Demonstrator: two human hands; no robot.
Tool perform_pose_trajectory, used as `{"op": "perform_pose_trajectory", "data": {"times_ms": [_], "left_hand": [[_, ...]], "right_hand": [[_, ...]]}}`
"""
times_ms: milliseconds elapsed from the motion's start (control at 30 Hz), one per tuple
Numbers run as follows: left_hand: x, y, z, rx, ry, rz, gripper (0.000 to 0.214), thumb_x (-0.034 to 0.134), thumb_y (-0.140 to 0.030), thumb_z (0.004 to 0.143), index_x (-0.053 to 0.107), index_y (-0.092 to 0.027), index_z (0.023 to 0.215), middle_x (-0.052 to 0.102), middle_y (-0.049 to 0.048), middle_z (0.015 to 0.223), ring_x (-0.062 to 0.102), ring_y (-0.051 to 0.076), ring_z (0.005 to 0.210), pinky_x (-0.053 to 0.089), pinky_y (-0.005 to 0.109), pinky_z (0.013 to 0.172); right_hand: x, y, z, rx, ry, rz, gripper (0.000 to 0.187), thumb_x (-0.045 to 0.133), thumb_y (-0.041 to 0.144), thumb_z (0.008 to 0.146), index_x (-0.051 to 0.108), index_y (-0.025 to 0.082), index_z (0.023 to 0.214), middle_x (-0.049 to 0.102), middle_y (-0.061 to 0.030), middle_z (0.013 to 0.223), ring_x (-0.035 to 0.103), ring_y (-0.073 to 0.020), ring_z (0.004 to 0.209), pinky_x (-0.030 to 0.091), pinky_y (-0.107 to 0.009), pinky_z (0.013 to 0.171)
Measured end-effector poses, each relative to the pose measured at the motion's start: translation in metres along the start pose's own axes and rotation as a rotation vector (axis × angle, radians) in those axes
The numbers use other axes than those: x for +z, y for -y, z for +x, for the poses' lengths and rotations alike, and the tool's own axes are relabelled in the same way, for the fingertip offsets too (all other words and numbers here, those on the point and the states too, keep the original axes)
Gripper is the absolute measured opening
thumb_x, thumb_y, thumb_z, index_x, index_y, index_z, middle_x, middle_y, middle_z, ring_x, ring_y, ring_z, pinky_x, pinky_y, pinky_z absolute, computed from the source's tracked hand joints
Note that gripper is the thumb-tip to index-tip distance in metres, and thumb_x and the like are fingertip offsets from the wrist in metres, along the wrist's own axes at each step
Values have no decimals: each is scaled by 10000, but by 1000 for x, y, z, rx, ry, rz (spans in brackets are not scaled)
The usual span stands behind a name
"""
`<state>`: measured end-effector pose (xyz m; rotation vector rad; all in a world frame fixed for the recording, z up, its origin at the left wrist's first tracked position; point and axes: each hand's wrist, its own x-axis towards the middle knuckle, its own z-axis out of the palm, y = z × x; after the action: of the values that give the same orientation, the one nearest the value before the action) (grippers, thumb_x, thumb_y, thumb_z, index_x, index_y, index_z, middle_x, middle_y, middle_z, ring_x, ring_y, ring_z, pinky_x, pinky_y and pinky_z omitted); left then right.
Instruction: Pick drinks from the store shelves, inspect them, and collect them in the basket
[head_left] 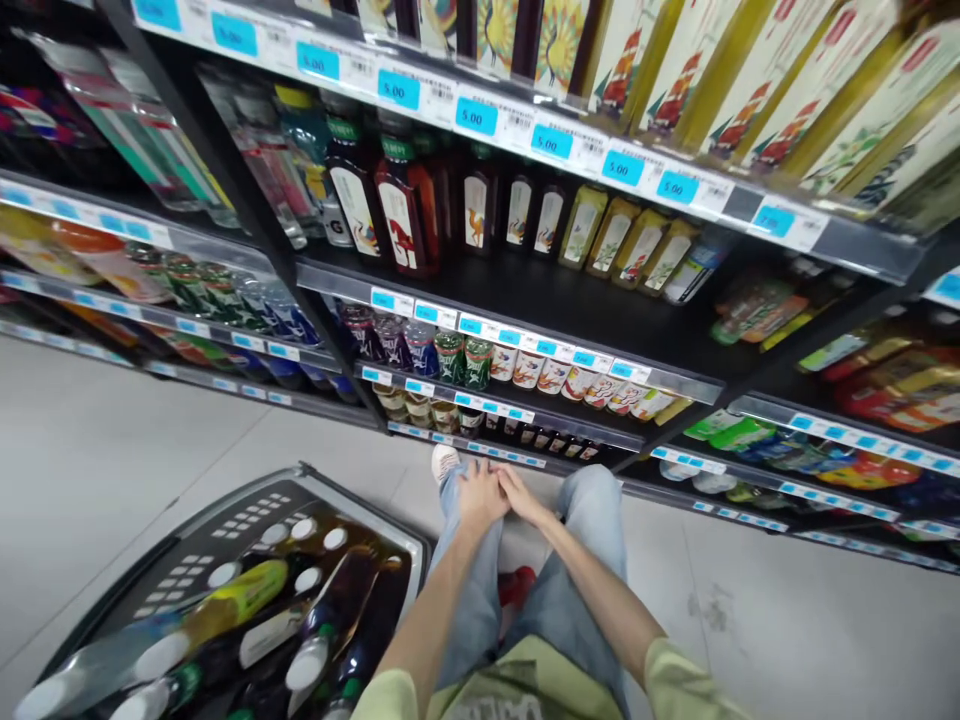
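My left hand [478, 494] lies over my left knee with its fingers stretched out. From the other side my right hand [521, 492] reaches in, its straight fingers touching the left hand's fingertips. I see nothing held in either one. Past my hands stands the shelf unit, its low rows filled with small jars [442, 415] and cans [478, 362]. Left of my legs is a grey basket [416, 545] loaded with bottles, among them a yellow-labelled bottle [259, 590] and several dark ones with white caps.
Dark bottles [399, 215] and small yellow-green bottles [583, 225] stand on the middle shelf. Above, a shelf edge [480, 115] with blue price tags juts out under tall bottles [772, 90]. Grey floor tiles [697, 590] extend to the right.
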<state>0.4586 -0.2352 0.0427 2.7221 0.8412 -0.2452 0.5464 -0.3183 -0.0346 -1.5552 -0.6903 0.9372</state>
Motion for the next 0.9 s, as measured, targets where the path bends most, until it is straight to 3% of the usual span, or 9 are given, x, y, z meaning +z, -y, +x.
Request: {"op": "perform_pose_trajectory", "data": {"times_ms": [267, 400, 533, 633, 700, 800, 900], "left_hand": [[-6, 22, -1, -28, -4, 44, 493, 445, -282, 1003, 748, -126, 1359, 577, 252, 1507, 465, 436, 1408, 486, 589, 1032], [-13, 32, -2, -61, 1, 69, 484, 514, -277, 963, 733, -143, 1373, 572, 241, 1527, 466, 433, 1444, 511, 550, 1032], [-19, 40, 2, -133, -35, 11, 454, 476, -281, 979, 759, -130, 1300, 629, 232, 1460, 548, 397, 1387, 550, 495, 989], [-22, 50, 7, -214, -57, -93, 463, 406, -298, 1028, 783, -130, 1238, 683, 215, 1406, 592, 364, 1352, 563, 440, 967], [-24, 56, 9, -249, -58, -137, 457, 424, -306, 1023, 783, -134, 1246, 706, 204, 1386, 604, 355, 1349, 563, 427, 975], [-28, 63, 9, -278, -62, -156, 457, 439, -322, 1020, 777, -139, 1266, 713, 194, 1387, 613, 352, 1347, 569, 429, 970], [-29, 65, 6, -297, -51, -161, 462, 427, -326, 1027, 766, -145, 1283, 709, 189, 1400, 615, 345, 1352, 572, 427, 961]], "right_hand": [[11, 7, -9, -29, 62, -109, 628, 541, 663, 1025, 621, 245, 1487, 648, -125, 1484, 587, -292, 1408, 397, -483, 1267], [13, -1, -27, 34, 93, -56, 630, 623, 691, 966, 650, 280, 1442, 655, -125, 1418, 688, -299, 1180, 611, -456, 949], [9, -21, -51, 133, 94, -38, 560, 763, 498, 868, 659, 294, 1380, 754, -58, 1032, 728, -240, 798, 598, -388, 729], [-1, -31, -68, 224, 64, -180, 337, 731, 342, 808, 726, 282, 1140, 760, -24, 859, 729, -244, 687, 584, -398, 711], [-12, -30, -73, 170, 18, -279, 296, 711, 292, 757, 741, 281, 1051, 785, -32, 877, 757, -271, 728, 598, -436, 781], [-34, -14, -69, 41, -134, -277, 296, 667, 350, 773, 747, 262, 1044, 819, -87, 998, 795, -322, 890, 609, -489, 890], [-65, 8, -61, -23, -315, -252, 330, 656, 439, 784, 741, 255, 1045, 821, -130, 1086, 792, -344, 966, 619, -508, 897]]}}
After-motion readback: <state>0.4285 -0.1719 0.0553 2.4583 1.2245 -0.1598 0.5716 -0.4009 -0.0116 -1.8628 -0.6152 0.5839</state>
